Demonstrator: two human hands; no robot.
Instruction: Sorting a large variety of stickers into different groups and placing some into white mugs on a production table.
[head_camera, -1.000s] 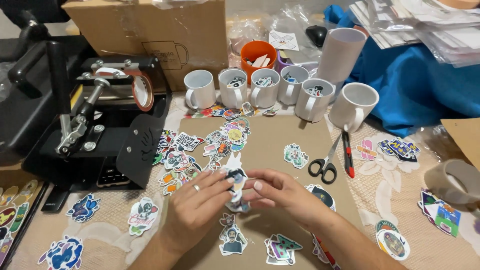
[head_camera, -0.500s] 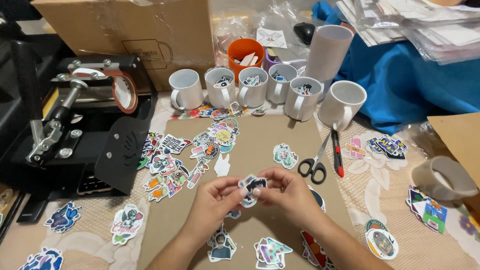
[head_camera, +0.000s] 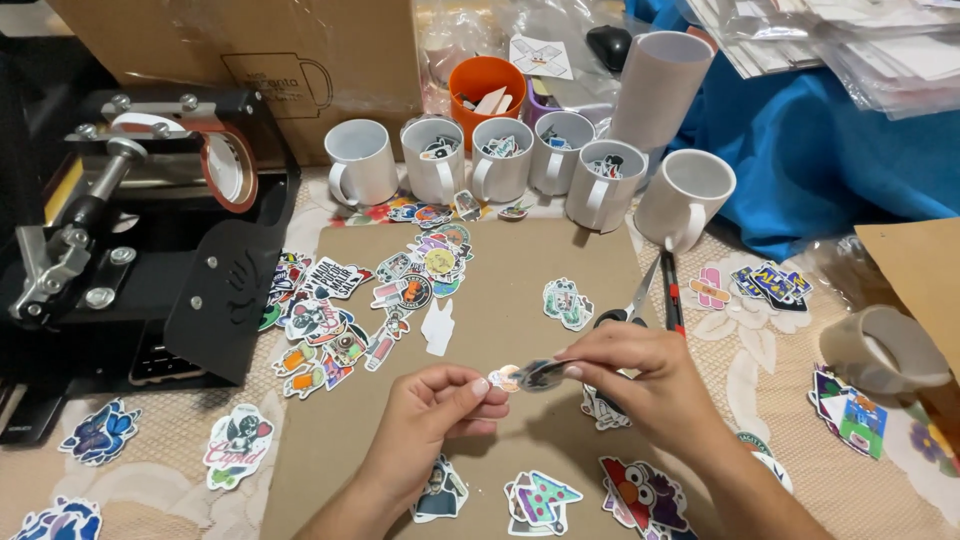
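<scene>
**A thin sticker pinched between two hands**

Nearest to us, loose stickers (head_camera: 540, 498) lie along the near edge of the brown cardboard sheet (head_camera: 500, 270). Just above them our left hand (head_camera: 430, 415) and right hand (head_camera: 645, 375) meet over the middle of the sheet, both holding one small sticker (head_camera: 522, 376) in the air. The left thumb and forefinger pinch its left end closed; the right fingertips nip its right end.

We judge it feather-light, floppy and easily creased or torn, so it is best held at the rim with fingertips only, keeping skin off any sticky face.

Farther out, scissors (head_camera: 650, 295) lie right of centre and a heap of stickers lies left. A black mug press (head_camera: 130, 240) stands at the far left, a tape roll (head_camera: 880, 350) sits right, and white mugs (head_camera: 500, 160) line the far edge.
</scene>
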